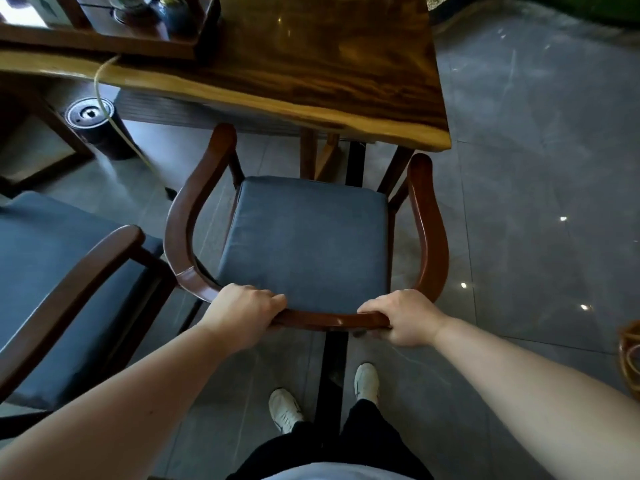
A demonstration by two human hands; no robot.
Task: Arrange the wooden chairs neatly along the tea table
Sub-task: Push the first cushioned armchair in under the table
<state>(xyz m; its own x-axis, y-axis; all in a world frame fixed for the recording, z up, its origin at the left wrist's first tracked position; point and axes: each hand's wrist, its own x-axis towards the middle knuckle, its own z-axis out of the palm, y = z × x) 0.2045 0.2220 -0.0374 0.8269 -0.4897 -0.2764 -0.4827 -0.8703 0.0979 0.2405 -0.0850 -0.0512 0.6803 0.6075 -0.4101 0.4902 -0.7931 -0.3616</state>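
Chair (304, 237) at tea table (311, 74) (grey tiled floor (536, 150)).

Glossy wooden chair (427, 216); matt cloth cushion (304, 237); polished wood table (311, 64)

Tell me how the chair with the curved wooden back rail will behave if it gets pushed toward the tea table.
The chair looks rigid, so it should move as one piece. Both hands, left hand and right hand, grip high on the back rail, so it may tip forward. On the glossy tiled floor it probably slides easily.
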